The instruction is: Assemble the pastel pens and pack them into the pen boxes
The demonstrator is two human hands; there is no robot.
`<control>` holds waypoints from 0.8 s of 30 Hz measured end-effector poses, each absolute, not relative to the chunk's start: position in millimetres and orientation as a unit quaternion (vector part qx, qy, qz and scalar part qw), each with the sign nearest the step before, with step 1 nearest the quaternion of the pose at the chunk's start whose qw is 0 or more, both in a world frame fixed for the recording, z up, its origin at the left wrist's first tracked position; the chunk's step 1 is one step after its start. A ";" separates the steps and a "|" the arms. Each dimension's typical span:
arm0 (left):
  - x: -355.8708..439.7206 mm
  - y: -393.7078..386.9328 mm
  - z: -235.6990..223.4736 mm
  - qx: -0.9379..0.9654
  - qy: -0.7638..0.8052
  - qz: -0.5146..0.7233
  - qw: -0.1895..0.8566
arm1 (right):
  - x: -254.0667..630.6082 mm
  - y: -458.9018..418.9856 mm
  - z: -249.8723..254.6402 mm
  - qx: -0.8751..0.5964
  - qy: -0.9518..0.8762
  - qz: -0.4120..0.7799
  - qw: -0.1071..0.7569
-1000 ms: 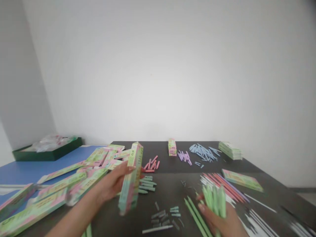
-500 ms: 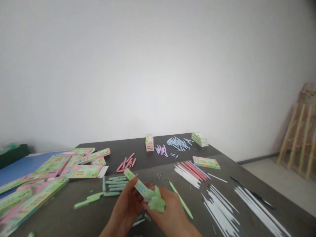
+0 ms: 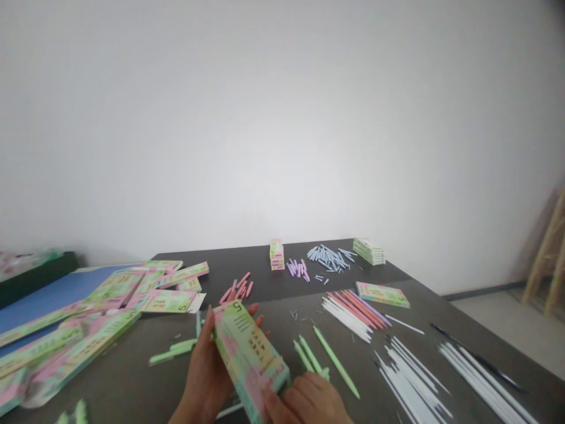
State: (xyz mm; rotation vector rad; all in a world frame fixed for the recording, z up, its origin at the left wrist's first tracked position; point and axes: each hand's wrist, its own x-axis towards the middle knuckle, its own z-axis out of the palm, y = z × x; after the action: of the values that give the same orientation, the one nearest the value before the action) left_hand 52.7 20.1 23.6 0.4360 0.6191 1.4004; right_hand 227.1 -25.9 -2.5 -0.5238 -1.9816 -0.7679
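Observation:
My left hand [image 3: 207, 368] is closed around a pink and green cardboard box [image 3: 249, 359] printed with a 5, tilted with its far end up. Curled at the lower right of this box, my right hand [image 3: 306, 400] presses its fingers against the near end. Just beyond the right knuckles, light green pens [image 3: 312, 353] lie on the table, and a single longer green pen [image 3: 338, 362] rests to their right. Left of my left hand are more green pen pieces [image 3: 172, 352]. The box partly hides the pink pen barrels [image 3: 238, 288] behind it.
Flat and folded cartons [image 3: 110, 294] cover the left side over a blue sheet. White refills [image 3: 408, 377] and coloured refills [image 3: 359, 309] lie at right. Boxes are stacked at the back centre [image 3: 277, 254] and back right [image 3: 369, 251], with blue barrels [image 3: 329, 257] between them.
The box has turned to show its broad printed face. The green bunch is out of my right hand, and green pens now lie beside it. The view has shifted slightly.

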 end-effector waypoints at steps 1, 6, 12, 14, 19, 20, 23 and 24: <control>51.8 20.7 23.7 0.198 0.279 0.633 0.695 | 226.6 -26.0 -4.6 -0.207 -0.804 -0.320 0.457; 50.4 20.2 21.9 0.177 0.306 0.614 0.705 | 224.3 -26.0 -6.6 -0.218 -0.792 -0.311 0.478; 54.0 21.7 16.8 0.190 0.308 0.610 0.705 | 233.4 -19.6 -0.2 -0.221 -0.778 -0.251 0.532; 56.8 20.9 14.6 0.194 0.317 0.595 0.713 | 237.2 -17.9 0.1 -0.225 -0.778 -0.204 0.551; 72.1 10.1 6.8 0.200 0.340 0.522 0.756 | 241.3 -19.5 0.8 -0.221 -0.787 -0.090 0.568; 75.7 7.4 4.5 0.198 0.344 0.504 0.767 | 240.8 -20.2 0.5 -0.217 -0.789 -0.078 0.569; 83.1 0.8 -2.0 0.178 0.357 0.457 0.795 | 238.9 -22.6 -1.9 -0.236 -0.791 -0.004 0.564; 84.3 -0.8 -3.3 0.166 0.359 0.445 0.804 | 238.7 -23.4 -2.7 -0.267 -0.789 0.049 0.552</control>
State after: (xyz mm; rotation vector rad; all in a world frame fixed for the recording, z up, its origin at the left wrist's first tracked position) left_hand 84.3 -0.8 -3.3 0.3564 0.7681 0.9529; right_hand 238.7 -23.4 -2.7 -0.6304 -1.8657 0.1158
